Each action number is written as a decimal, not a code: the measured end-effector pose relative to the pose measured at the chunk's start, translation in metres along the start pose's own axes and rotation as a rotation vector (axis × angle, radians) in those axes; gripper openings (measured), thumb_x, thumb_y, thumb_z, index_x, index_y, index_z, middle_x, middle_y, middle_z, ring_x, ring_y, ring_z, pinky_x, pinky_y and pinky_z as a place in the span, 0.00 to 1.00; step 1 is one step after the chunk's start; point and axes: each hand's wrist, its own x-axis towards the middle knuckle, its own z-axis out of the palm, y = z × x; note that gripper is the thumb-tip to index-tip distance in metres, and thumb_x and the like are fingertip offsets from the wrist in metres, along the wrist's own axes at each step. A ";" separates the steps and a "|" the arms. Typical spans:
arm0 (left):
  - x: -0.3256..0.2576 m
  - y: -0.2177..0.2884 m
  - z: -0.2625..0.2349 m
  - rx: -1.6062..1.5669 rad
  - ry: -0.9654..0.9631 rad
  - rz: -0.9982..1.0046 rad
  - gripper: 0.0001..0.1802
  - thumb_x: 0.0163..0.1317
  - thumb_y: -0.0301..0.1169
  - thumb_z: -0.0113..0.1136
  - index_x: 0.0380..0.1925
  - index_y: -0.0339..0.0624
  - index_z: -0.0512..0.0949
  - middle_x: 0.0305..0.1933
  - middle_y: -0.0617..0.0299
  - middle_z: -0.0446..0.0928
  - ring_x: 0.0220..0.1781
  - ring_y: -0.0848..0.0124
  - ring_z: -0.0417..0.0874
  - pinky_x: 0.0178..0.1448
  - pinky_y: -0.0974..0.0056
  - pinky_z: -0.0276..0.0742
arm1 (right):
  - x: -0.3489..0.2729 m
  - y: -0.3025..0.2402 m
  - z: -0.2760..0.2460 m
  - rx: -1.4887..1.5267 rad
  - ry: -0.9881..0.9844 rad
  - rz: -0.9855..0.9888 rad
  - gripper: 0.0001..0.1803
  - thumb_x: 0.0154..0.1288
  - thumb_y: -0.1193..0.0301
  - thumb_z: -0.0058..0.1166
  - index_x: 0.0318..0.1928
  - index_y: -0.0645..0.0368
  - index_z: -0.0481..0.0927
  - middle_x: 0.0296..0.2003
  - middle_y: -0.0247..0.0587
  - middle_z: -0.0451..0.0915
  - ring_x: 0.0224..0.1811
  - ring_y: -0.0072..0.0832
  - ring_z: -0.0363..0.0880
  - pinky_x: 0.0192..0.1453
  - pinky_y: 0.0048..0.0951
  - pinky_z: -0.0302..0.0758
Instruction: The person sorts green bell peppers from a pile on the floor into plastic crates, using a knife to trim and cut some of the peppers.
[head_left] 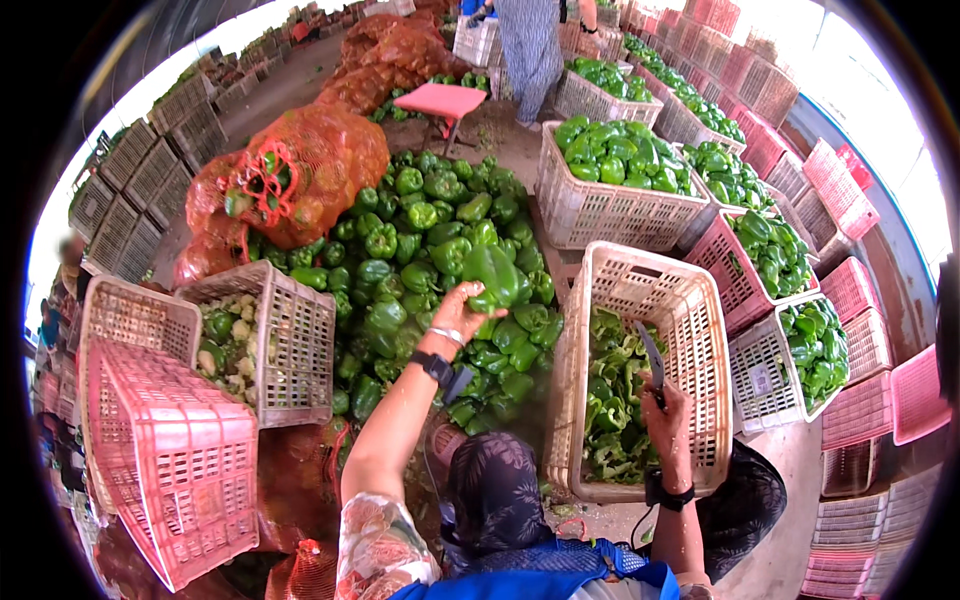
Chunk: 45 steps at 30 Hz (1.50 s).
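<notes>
My left hand is closed around a large green bell pepper, lifted over a wide heap of green bell peppers. In my right hand I grip a knife by its dark handle, its blade slanting up and away. That hand is over a pale plastic crate with slatted walls. Cut green pepper pieces cover the bottom of this crate. The knife and the held pepper are well apart.
Left of the heap stands a crate with pepper cores and scraps, beside a pink crate. Stuffed orange mesh sacks lie beyond. Pepper-filled crates line the right. A pink stool and a person are at the far side.
</notes>
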 end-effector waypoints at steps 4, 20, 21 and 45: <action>-0.084 0.043 0.116 0.073 -0.312 -0.198 0.19 0.60 0.39 0.64 0.47 0.38 0.79 0.49 0.47 0.82 0.49 0.44 0.84 0.45 0.48 0.83 | 0.007 -0.066 0.027 0.417 0.052 -0.049 0.22 0.61 0.79 0.60 0.57 0.60 0.80 0.28 0.31 0.79 0.19 0.14 0.71 0.21 0.20 0.66; -0.184 -0.045 0.244 1.087 -0.486 0.437 0.34 0.71 0.52 0.53 0.69 0.43 0.64 0.66 0.50 0.68 0.67 0.60 0.69 0.71 0.60 0.64 | -0.040 -0.041 -0.011 0.915 -0.126 0.063 0.35 0.46 0.73 0.62 0.60 0.62 0.72 0.40 0.36 0.81 0.31 0.23 0.80 0.29 0.22 0.78; -0.185 -0.044 0.249 1.075 -0.560 0.395 0.36 0.68 0.46 0.61 0.70 0.41 0.62 0.70 0.50 0.62 0.74 0.60 0.61 0.77 0.59 0.55 | -0.042 -0.037 -0.007 0.984 -0.038 0.077 0.32 0.50 0.74 0.60 0.59 0.62 0.72 0.34 0.34 0.79 0.25 0.21 0.76 0.26 0.22 0.74; -0.198 -0.048 0.265 1.125 -0.219 0.830 0.38 0.37 0.31 0.78 0.52 0.37 0.72 0.48 0.55 0.76 0.49 0.62 0.80 0.59 0.60 0.75 | -0.048 -0.067 -0.048 -0.098 0.306 -0.525 0.27 0.57 0.78 0.59 0.59 0.67 0.70 0.41 0.47 0.80 0.41 0.46 0.81 0.50 0.41 0.78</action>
